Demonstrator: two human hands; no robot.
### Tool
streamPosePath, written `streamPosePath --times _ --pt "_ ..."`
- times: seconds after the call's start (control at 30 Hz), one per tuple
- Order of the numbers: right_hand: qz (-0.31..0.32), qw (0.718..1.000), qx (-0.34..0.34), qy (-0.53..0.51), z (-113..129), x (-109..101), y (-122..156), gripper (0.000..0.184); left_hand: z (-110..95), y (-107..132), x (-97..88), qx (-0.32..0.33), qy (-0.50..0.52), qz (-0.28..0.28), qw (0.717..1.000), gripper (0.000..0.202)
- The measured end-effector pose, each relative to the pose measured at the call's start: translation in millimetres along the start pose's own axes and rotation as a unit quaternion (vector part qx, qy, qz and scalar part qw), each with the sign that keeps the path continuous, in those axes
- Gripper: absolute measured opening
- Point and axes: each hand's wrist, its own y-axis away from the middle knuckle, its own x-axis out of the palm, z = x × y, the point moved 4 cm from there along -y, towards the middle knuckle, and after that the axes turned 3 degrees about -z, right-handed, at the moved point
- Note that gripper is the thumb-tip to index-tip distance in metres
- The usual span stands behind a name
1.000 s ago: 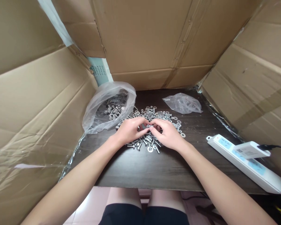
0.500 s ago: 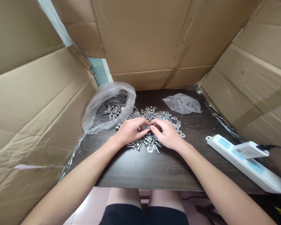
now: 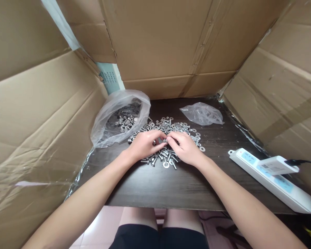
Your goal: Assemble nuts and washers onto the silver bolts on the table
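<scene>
Over a heap of loose hardware, my left hand (image 3: 145, 143) and my right hand (image 3: 184, 146) meet fingertip to fingertip. Between them is a small metal bolt (image 3: 165, 140), pinched by the left thumb and fingers on one side and the right thumb and forefinger on the other. Whether a nut or washer sits on its end is hidden by the right fingertips. Another bit of metal (image 3: 154, 142) shows in the curl of the left fingers. Bolts (image 3: 168, 159) lie below the hands, and flat washers (image 3: 194, 130) and nuts spread out behind and to the right.
An open clear plastic bag (image 3: 98, 133) holding bolts stands at the left. A crumpled plastic bag (image 3: 203, 114) lies at the back right. On the right is a white power strip (image 3: 259, 173) with a plugged-in adapter (image 3: 277, 166). Cardboard walls (image 3: 166, 41) enclose the dark table (image 3: 155, 190).
The hands stay in nearly the same place. The right fingertips have shifted slightly to the right along the bolt, and a little more metal shows between the hands.
</scene>
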Motion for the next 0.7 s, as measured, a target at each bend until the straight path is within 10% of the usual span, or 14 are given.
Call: streamPosePath --times 0.7 --pt "-0.003 1.0 0.009 0.011 -0.6 0.7 0.2 0.021 -0.7 0.2 -0.2 0.005 0.0 0.003 1.0 0.015"
